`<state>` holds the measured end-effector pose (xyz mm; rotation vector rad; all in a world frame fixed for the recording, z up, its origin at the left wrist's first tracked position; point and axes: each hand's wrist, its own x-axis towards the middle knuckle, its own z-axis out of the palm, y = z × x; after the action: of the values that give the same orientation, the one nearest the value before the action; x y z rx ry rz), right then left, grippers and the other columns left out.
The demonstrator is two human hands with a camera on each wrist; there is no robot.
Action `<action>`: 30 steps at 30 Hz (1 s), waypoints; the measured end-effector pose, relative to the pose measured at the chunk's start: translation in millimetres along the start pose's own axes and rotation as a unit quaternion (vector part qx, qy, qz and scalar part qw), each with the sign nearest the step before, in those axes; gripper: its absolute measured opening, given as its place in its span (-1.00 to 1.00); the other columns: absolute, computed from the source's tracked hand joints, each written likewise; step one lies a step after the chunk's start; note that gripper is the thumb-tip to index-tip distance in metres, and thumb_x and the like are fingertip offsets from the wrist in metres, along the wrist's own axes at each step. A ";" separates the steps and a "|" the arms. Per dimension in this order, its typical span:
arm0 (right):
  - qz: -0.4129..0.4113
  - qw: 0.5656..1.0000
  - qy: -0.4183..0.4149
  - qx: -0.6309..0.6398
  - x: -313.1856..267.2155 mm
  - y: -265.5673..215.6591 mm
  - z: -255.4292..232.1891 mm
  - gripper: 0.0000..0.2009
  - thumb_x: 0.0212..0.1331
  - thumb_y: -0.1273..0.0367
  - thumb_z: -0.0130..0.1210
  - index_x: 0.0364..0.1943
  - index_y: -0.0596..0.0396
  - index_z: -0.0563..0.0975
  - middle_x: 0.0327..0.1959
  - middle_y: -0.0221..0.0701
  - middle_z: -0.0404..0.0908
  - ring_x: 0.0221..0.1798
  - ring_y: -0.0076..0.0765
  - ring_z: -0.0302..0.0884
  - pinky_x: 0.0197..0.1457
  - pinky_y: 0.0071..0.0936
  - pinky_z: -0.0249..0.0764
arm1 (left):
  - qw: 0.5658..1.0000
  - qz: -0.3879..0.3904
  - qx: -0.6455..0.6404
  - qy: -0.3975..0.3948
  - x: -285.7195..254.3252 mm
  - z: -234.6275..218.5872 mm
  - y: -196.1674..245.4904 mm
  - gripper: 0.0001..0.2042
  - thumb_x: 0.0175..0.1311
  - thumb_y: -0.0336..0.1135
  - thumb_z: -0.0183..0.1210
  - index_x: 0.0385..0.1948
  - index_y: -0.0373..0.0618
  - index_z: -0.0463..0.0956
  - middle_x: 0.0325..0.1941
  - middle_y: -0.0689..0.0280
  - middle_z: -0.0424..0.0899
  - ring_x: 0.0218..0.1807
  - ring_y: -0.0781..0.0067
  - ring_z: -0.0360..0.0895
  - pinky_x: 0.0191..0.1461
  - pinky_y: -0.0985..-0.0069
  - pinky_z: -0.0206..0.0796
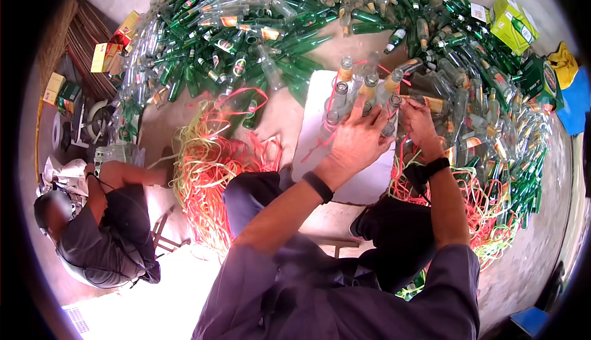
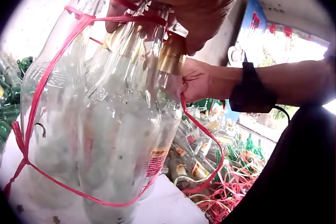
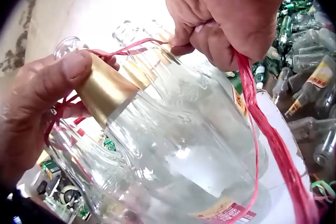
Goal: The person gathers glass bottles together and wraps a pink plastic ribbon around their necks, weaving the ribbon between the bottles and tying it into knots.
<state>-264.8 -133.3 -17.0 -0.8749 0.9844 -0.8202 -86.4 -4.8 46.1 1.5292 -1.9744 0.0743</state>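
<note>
A cluster of clear glass bottles [image 3: 194, 140], some with gold foil on their necks, stands upright on a white board [image 1: 366, 183]. Pink-red plastic twine [image 2: 34, 100] loops around the bottles low on their bodies and again at the necks. My left hand [image 1: 360, 140] comes over the tops and grips the necks; its thumb [image 3: 76, 69] presses a gold-foiled neck. At the right side of the cluster, my right hand [image 1: 420, 127] pinches the twine, with a stretch taut toward the necks and a thicker length [image 3: 270, 134] hanging below the fist.
Green and clear bottles [image 1: 240, 38] lie heaped along the wall and down the right side. Tangled red and yellow twine [image 1: 206, 174] lies left of my legs, with more [image 1: 486, 210] at the right. Another person [image 1: 111, 235] sits at the left. A green carton [image 1: 514, 23] stands back right.
</note>
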 end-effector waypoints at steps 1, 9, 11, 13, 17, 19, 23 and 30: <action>-0.001 1.000 0.000 0.001 1.9 2.5 -0.7 -0.86 0.32 0.35 0.18 -0.40 0.01 0.55 -0.70 -0.74 0.19 -0.73 -0.78 0.01 -0.70 -0.69 -0.09 | 1.000 0.000 -0.004 -0.001 -0.3 0.2 -0.4 -0.49 0.02 -0.10 0.39 0.02 -0.13 0.56 0.08 0.24 0.67 0.40 -0.04 0.27 0.25 0.16 0.41; -0.090 0.980 -0.012 -0.178 11.0 4.0 -5.4 -0.84 0.26 0.38 0.18 -0.32 0.19 0.70 -0.64 -0.69 0.38 -0.63 -0.77 0.13 -0.58 -0.62 0.07 | 1.000 0.019 0.017 -0.004 4.2 -11.6 3.7 -0.51 0.05 -0.05 0.36 -0.01 -0.14 0.57 0.05 0.23 0.68 0.36 -0.04 0.30 0.28 0.15 0.31; -0.093 0.976 -0.001 -0.196 19.3 5.9 -3.1 -0.83 0.23 0.38 0.17 -0.35 0.21 0.69 -0.65 -0.69 0.38 -0.63 -0.76 0.14 -0.58 -0.61 0.08 | 0.998 0.034 0.041 -0.014 10.1 -19.1 4.2 -0.51 0.06 -0.03 0.35 -0.02 -0.14 0.59 0.02 0.23 0.69 0.32 -0.04 0.33 0.27 0.14 0.28; -0.095 0.972 0.011 -0.213 25.4 3.2 -0.2 -0.83 0.20 0.39 0.17 -0.38 0.23 0.68 -0.66 -0.69 0.37 -0.62 -0.74 0.14 -0.57 -0.60 0.09 | 0.999 0.023 -0.009 -0.042 17.9 -25.4 3.6 -0.58 0.12 -0.02 0.32 -0.12 -0.14 0.64 -0.08 0.25 0.73 0.21 0.02 0.44 0.23 0.10 0.23; -0.059 0.972 -0.003 -0.228 44.0 9.4 -3.0 -0.82 0.16 0.35 0.20 -0.43 0.21 0.66 -0.68 -0.66 0.39 -0.65 -0.75 0.18 -0.61 -0.60 0.05 | 0.998 0.022 -0.030 -0.059 48.5 -30.9 -2.7 -0.65 0.16 -0.01 0.30 -0.25 -0.12 0.68 -0.25 0.20 0.72 -0.03 0.10 0.59 0.07 0.14 0.34; -0.033 0.979 0.004 -0.201 42.4 8.0 0.8 -0.82 0.17 0.35 0.22 -0.44 0.21 0.65 -0.67 -0.65 0.42 -0.67 -0.76 0.18 -0.65 -0.60 -0.01 | 0.988 -0.084 -0.078 -0.106 67.7 -30.7 -7.6 -0.66 0.24 0.01 0.25 -0.32 -0.12 0.67 -0.35 0.11 0.67 -0.24 0.14 0.64 -0.12 0.20 0.41; -0.002 0.976 -0.005 -0.217 33.8 -10.1 2.7 -0.79 0.09 0.37 0.16 -0.64 0.10 0.49 -0.73 -0.65 0.30 -0.71 -0.74 0.13 -0.67 -0.58 -0.07 | 0.942 -0.111 -0.237 -0.210 74.3 7.7 -31.5 -0.62 0.39 -0.01 0.11 -0.21 -0.21 0.61 -0.45 0.02 0.58 -0.37 0.16 0.58 -0.24 0.31 0.36; -0.001 0.974 -0.030 -0.223 37.8 -8.1 3.0 -0.67 -0.06 0.23 0.30 -0.76 0.08 0.46 -0.77 -0.55 0.35 -0.72 -0.63 0.20 -0.66 -0.52 0.05 | 0.884 -0.125 -0.300 -0.335 86.4 15.9 -47.0 -0.64 0.45 -0.12 0.07 -0.01 -0.28 0.56 -0.34 0.22 0.65 -0.30 0.47 0.50 -0.16 0.40 0.35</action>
<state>-251.0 -169.1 -21.8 -1.2769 1.1354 -0.5768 -62.6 -100.3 61.9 1.4538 -1.9640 -1.2093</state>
